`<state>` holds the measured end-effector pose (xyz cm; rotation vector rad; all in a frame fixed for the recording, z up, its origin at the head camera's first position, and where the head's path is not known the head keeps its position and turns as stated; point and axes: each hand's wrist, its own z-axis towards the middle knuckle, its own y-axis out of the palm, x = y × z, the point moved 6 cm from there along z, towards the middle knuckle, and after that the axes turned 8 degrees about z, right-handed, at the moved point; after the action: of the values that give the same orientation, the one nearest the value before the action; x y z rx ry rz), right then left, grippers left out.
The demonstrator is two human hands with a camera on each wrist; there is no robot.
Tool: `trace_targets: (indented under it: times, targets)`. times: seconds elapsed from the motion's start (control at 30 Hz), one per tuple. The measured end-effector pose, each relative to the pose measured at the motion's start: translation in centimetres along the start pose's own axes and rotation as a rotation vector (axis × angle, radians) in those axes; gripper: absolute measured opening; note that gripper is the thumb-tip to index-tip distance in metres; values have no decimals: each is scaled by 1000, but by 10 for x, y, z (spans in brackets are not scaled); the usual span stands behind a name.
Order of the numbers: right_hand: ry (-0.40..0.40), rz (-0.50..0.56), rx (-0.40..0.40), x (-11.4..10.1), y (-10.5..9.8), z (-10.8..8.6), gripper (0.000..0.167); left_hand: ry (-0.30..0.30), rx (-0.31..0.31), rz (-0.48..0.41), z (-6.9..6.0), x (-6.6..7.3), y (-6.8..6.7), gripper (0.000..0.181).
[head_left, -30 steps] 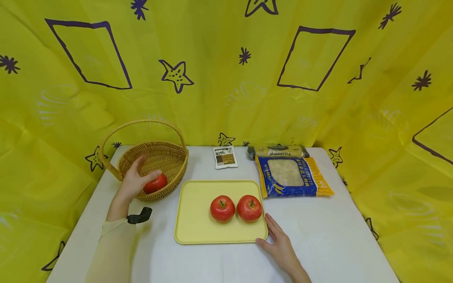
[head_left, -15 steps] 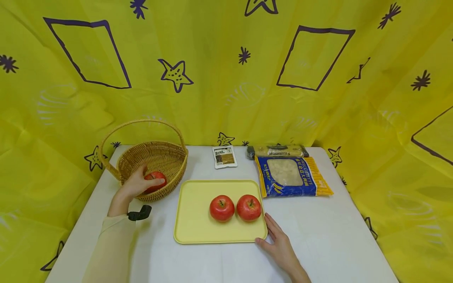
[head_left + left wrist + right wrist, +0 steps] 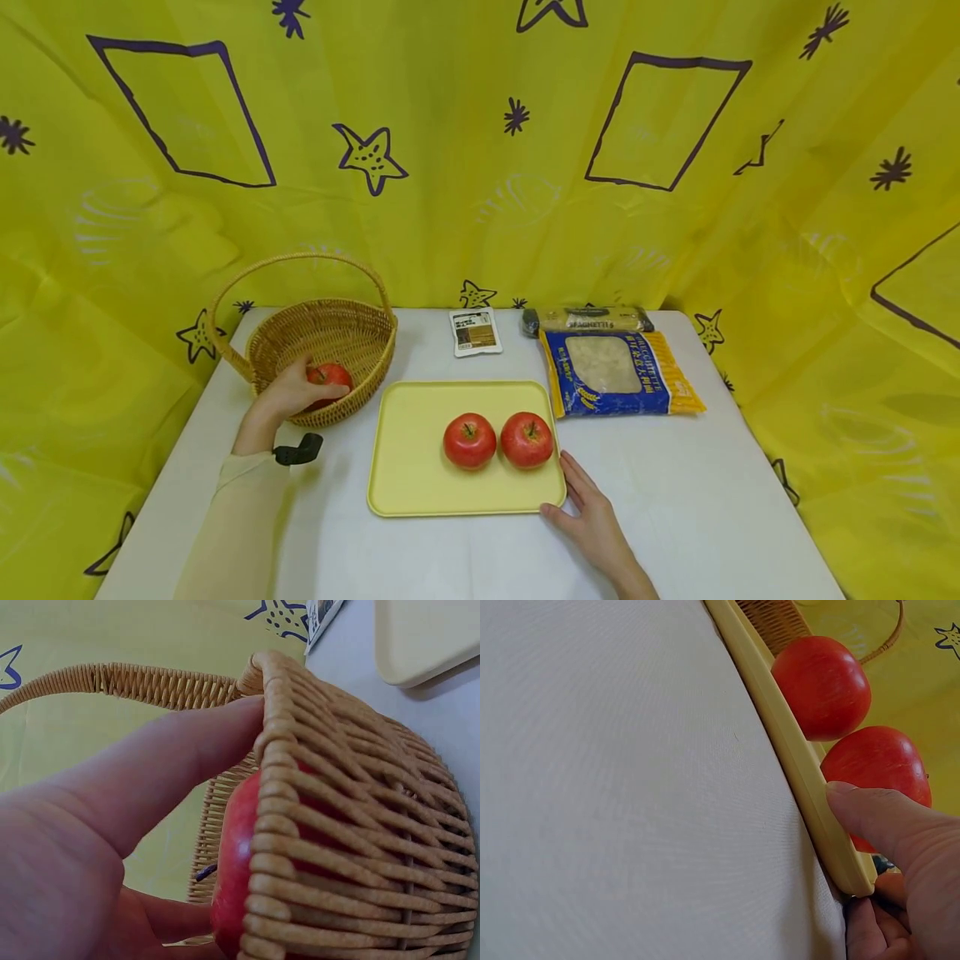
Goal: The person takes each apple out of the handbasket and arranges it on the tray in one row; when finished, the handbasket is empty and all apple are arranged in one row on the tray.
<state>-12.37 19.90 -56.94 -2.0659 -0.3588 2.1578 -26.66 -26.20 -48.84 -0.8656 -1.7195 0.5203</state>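
Inside the wicker basket (image 3: 330, 333), at the left of the table, a red apple (image 3: 330, 379) lies near the front wall. My left hand (image 3: 288, 392) reaches over the rim and holds this apple, thumb on one side and fingers on the other. The left wrist view shows the apple (image 3: 236, 855) partly hidden behind the woven wall. My right hand (image 3: 592, 521) holds the near right corner of the yellow tray (image 3: 412, 483), its thumb at the rim in the right wrist view. Two more apples, one at left (image 3: 469, 442) and one at right (image 3: 527, 440), sit on the tray.
A blue and orange pasta bag (image 3: 615, 375) lies right of the tray, with a spaghetti pack (image 3: 588, 321) behind it. A small white sachet (image 3: 476, 332) lies at the back middle. The basket's handle (image 3: 300, 257) arches above it. Yellow curtain (image 3: 450, 233) encloses the table.
My left hand has lowered into the basket and its fingers have closed round the apple. The right hand and the tray stay in place.
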Motion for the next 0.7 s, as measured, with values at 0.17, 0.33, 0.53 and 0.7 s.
trace_targets:
  times: [0.17, 0.33, 0.53, 0.7]
  targets:
    - [32, 6, -8, 1, 0, 0, 80, -22, -20, 13, 5, -3, 1, 114]
    - [44, 6, -9, 2, 0, -1, 80, -26, -35, 20, 6, -1, 2, 111]
    - [37, 14, -10, 3, 0, 0, 80, -22, -22, 72, 3, 1, 1, 109]
    - [31, 20, -11, 3, 0, 0, 80, -36, 13, 96, 2, -1, 0, 104]
